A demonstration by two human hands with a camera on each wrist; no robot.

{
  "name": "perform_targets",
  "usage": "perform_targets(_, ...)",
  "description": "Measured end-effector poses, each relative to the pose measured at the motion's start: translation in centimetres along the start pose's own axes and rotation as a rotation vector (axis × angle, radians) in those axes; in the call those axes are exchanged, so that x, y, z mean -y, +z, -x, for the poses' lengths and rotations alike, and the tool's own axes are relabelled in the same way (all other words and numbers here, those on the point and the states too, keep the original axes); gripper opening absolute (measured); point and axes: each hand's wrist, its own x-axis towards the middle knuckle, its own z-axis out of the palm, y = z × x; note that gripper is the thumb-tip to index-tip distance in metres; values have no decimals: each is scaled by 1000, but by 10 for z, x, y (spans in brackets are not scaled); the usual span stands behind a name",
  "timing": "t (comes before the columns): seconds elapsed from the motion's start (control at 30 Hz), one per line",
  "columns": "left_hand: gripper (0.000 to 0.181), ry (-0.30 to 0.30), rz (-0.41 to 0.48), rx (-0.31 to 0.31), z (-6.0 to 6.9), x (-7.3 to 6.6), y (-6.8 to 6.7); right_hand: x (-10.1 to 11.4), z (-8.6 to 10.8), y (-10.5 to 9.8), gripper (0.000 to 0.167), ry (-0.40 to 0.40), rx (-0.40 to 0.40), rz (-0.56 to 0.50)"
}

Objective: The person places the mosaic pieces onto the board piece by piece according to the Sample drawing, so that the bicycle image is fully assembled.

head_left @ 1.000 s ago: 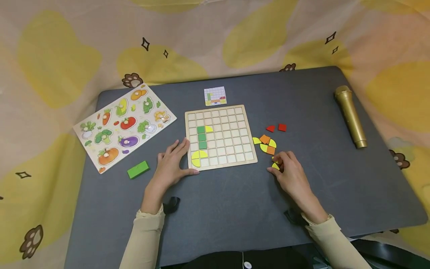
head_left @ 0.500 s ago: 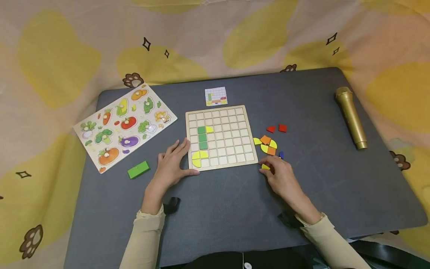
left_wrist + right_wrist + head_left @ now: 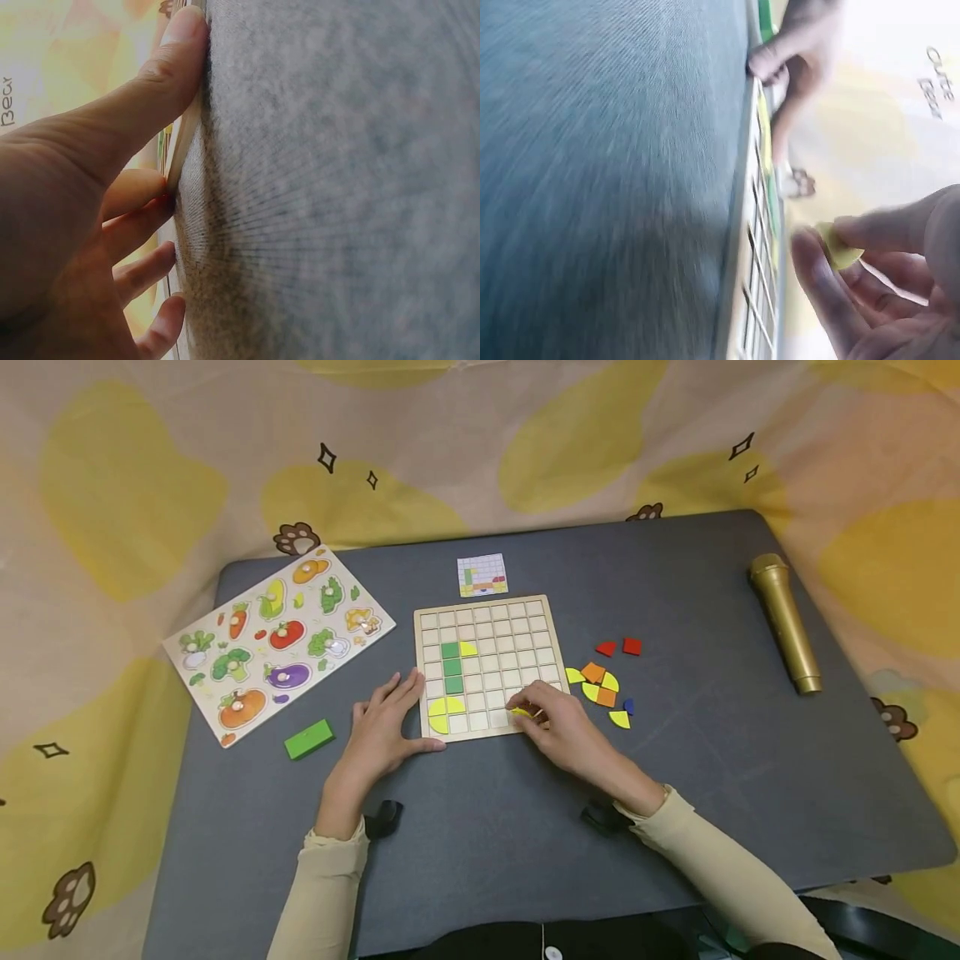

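Between thumb and fingers my right hand (image 3: 562, 727) pinches a yellow quarter-circle tile (image 3: 841, 247), above the lower right part of the wooden grid board (image 3: 517, 665). At the board's lower left corner rests my left hand (image 3: 380, 722), thumb along the front edge and fingertips at the left side, the fingers fairly straight. Green square tiles (image 3: 452, 667) and several yellow quarter-circle tiles (image 3: 437, 723) sit in cells at the board's left. In the left wrist view, the left thumb (image 3: 169, 67) touches the board's edge.
Right of the board lie loose orange tiles (image 3: 605, 697), yellow tiles (image 3: 619, 719), red tiles (image 3: 632, 647) and a blue tile (image 3: 628, 706). A pattern card (image 3: 482, 576) lies behind it. Leftward are a vegetable puzzle (image 3: 255, 652) and a green block (image 3: 309, 739); a gold microphone (image 3: 783, 622) lies far right.
My right hand has picked a yellow tile from the loose pile and carried it left over the board. A blue tile and another yellow one there are uncovered. My left hand stays put.
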Motion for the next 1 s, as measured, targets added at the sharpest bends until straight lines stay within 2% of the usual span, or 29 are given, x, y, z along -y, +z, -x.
perform_targets(0.27, 115, 0, -12, -9, 0, 0, -1, 12, -26, 32, 10, 128, 23, -79)
perform_targets(0.47, 114, 7, -11, -15, 0, 0, -1, 18, -42, 51, 11, 168, 13, -102)
perform_targets(0.63, 114, 3, -4, -18, 0, 1, 0, 22, -47, 58, 12, 175, 19, 7)
perform_targets(0.77, 114, 1, -6, -19, 0, 1, 0, 21, -48, 62, 14, 122, 9, 117)
perform_targets(1.0, 113, 4, -14, -15, 0, 0, 0, 16, -54, 63, 18, 95, 16, 163)
